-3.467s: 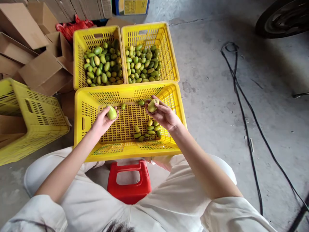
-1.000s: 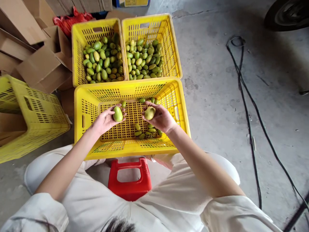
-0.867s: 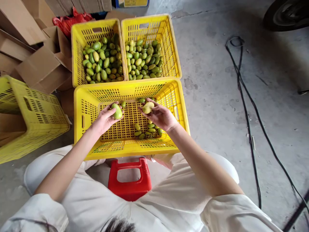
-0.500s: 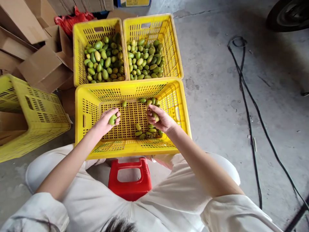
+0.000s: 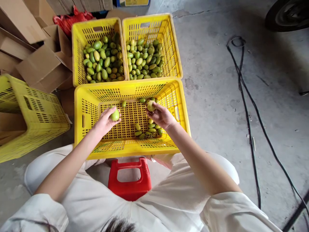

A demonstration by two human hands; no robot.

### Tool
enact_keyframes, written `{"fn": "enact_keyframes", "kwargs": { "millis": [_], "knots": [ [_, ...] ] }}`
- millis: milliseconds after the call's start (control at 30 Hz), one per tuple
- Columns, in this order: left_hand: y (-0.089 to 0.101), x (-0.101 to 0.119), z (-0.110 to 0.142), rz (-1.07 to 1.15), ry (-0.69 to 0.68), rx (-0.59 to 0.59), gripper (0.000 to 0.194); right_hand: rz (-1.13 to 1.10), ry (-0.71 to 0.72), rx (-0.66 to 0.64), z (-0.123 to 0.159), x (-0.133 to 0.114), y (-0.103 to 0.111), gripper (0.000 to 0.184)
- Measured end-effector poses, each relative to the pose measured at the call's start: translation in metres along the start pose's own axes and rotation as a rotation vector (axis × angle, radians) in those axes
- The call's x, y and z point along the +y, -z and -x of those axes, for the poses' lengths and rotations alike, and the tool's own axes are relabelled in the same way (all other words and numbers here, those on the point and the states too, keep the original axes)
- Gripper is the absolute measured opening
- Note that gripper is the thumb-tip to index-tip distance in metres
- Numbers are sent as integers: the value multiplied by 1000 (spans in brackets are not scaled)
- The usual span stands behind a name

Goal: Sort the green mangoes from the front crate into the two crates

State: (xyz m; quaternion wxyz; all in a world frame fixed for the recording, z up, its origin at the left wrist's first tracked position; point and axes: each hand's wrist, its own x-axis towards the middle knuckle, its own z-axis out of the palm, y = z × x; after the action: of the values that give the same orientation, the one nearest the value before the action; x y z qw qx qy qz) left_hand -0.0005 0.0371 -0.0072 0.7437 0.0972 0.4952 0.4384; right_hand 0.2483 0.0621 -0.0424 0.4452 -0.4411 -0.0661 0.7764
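Observation:
A large yellow crate sits in front of me, holding a few loose green fruits near its right side. My left hand is closed around a green fruit over the crate's left half. My right hand pinches a pale yellow-green fruit above the crate's far right part. Behind it stand two smaller yellow crates, the left crate and the right crate, each with a heap of green fruit.
An overturned yellow crate lies to my left beside cardboard boxes. A red stool is between my knees. Black cables run over the concrete floor at right, with a wheel at the top right corner.
Both hands have stayed over the near crate, turning their fruits. In the last half second the right hand raised its pale fruit back up to its fingertips.

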Motion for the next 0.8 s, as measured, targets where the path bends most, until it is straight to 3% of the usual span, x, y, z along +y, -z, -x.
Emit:
{"fn": "enact_keyframes", "kwargs": {
  "millis": [200, 367, 567, 667, 733, 800],
  "knots": [
    [2, -3, 1, -26, 84, -68, 26, 67, -46, -12, 10, -1, -9, 21],
    [-2, -4, 2, 21, 197, 6, 19, 66, -104, -96, 8, -1, -10, 18],
    [-4, 4, 1, 157, 126, 94, 19, 15, -118, 11, 4, -7, -3, 16],
    [-3, 5, 0, 113, 86, 53, 14, 0, -64, -24, 7, -10, -7, 11],
    [-3, 5, 2, 35, 53, 3, 8, 17, -37, -70, 11, -10, -11, 19],
    [-3, 5, 4, -25, 37, -43, 15, 59, -14, -108, 14, -9, -15, 25]
  ]
}}
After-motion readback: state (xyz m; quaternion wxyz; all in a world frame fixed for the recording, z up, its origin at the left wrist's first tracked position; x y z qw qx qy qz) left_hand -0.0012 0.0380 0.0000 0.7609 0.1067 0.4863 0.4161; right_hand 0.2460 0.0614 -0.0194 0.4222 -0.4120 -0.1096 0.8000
